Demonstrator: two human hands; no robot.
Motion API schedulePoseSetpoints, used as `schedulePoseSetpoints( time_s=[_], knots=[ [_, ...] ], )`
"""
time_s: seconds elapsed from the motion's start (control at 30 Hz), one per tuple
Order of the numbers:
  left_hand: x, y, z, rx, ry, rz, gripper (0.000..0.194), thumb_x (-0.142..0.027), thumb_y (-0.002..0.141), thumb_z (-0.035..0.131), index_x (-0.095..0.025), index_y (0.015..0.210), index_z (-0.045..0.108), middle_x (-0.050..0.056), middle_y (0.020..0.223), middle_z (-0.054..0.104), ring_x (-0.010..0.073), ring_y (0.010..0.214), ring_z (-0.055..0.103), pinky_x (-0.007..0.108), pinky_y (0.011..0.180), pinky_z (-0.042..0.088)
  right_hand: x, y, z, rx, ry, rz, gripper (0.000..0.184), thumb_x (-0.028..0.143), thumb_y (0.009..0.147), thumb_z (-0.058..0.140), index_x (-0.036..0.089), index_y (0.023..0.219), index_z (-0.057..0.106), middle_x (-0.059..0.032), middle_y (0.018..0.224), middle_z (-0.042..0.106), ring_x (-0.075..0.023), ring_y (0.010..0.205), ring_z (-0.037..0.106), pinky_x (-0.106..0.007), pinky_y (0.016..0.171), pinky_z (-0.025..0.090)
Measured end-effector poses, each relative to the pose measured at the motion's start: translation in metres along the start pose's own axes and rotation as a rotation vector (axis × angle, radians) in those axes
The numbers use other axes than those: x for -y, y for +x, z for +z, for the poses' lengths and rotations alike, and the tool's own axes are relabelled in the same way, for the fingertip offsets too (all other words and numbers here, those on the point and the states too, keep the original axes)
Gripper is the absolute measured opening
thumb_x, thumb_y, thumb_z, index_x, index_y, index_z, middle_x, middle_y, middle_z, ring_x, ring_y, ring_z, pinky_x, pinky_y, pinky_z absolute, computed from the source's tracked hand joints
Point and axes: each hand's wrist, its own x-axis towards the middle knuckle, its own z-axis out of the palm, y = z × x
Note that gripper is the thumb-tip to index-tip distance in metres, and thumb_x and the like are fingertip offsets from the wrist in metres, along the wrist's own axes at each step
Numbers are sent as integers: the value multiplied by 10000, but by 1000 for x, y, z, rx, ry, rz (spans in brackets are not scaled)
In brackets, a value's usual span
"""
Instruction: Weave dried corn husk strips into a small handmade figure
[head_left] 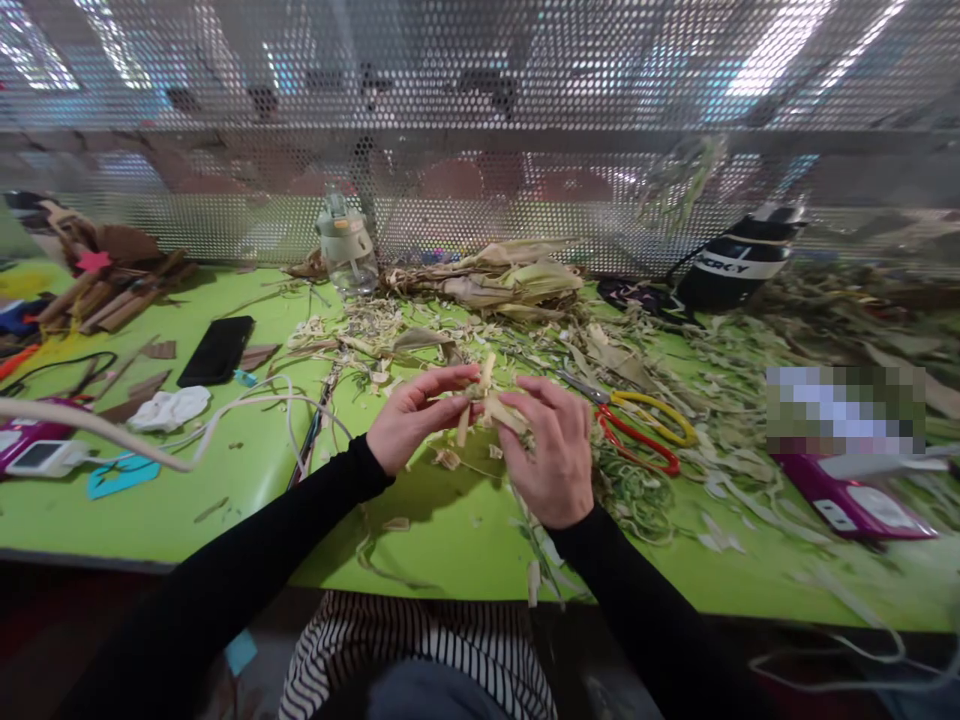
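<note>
Pale strips of dried plant husk, crossed into a small piece [487,372], are held between my two hands above the table. My left hand [420,415] pinches the piece from the left, thumb and fingertips closed on it. From the right, my right hand [553,450] grips a flat end of the pale strip with thumb and bent fingers. Scissors [651,432] with one yellow and one red handle loop lie just beyond my right hand. A tangle of green strands [637,495] is beside my right wrist.
Dried husks [517,280] and many scraps cover the green table [262,500]. Farther back stand a clear bottle [346,245] and a black bottle [739,262], before a perforated metal screen [480,190]. A phone [217,350] and a white cable [217,425] lie left; a purple device [855,500] sits right.
</note>
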Motion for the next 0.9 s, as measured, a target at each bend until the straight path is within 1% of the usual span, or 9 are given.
schedulePoseSetpoints(
  time_s=[0.1,0.2,0.33,0.43,0.5,0.6,0.67,0.8,0.9],
  knots=[
    [2,-1,6,-62,-15,-23,395,-265,759,682,-185,1136,592,55,1012,653,109,820,637,245,762,505,6,-1,-1,27,-169,-181,328,138,771,669,293,1049,592,-35,1002,643,-222,943,532,-370,798,409],
    [5,-2,9,-109,-47,-2,374,-260,755,680,-181,1112,601,31,937,647,98,802,623,212,717,487,11,-3,-2,92,-158,-284,304,140,776,667,302,1026,610,-2,913,663,-198,877,518,-354,790,393],
    [1,-1,5,-134,-69,5,344,-242,738,692,-168,1064,614,25,884,651,92,760,628,217,712,498,6,-3,-1,8,-87,-208,387,166,744,711,272,1095,587,-44,996,643,-227,962,525,-372,827,420],
    [-8,1,-3,-123,-49,-70,305,-250,789,626,-158,1080,619,55,905,677,109,751,650,247,731,519,1,-1,2,47,-55,-154,371,178,775,679,248,1123,569,-78,1052,626,-246,981,554,-392,810,456],
    [-14,2,-7,-81,-61,-167,313,-208,791,606,-157,1100,616,66,914,686,117,750,664,256,737,528,0,0,3,89,-15,-168,316,138,809,632,223,1107,565,-77,999,644,-214,903,596,-363,766,485],
    [-17,1,-9,51,-47,-248,400,-138,729,666,-160,1123,600,73,928,690,137,792,675,252,737,534,3,0,3,48,20,-131,260,102,824,605,208,1059,572,-69,928,671,-185,827,629,-323,736,511],
    [-15,0,-6,101,-4,-218,396,-178,727,694,-161,1110,596,69,912,688,136,786,672,243,711,537,6,0,3,34,19,-84,240,112,833,595,213,1050,575,-67,910,685,-187,819,640,-320,735,518],
    [-7,-2,1,38,96,-97,308,-314,775,657,-147,1031,621,23,790,657,77,615,620,215,624,531,10,-2,4,100,50,-109,245,143,839,585,196,1078,577,-78,907,700,-191,826,648,-320,728,529],
    [-7,-1,1,54,161,-132,253,-292,776,648,-136,976,642,-4,693,631,73,572,610,208,598,529,10,-2,4,126,121,-154,227,92,844,548,185,1045,597,-75,892,705,-175,815,647,-307,721,531]
  ],
)
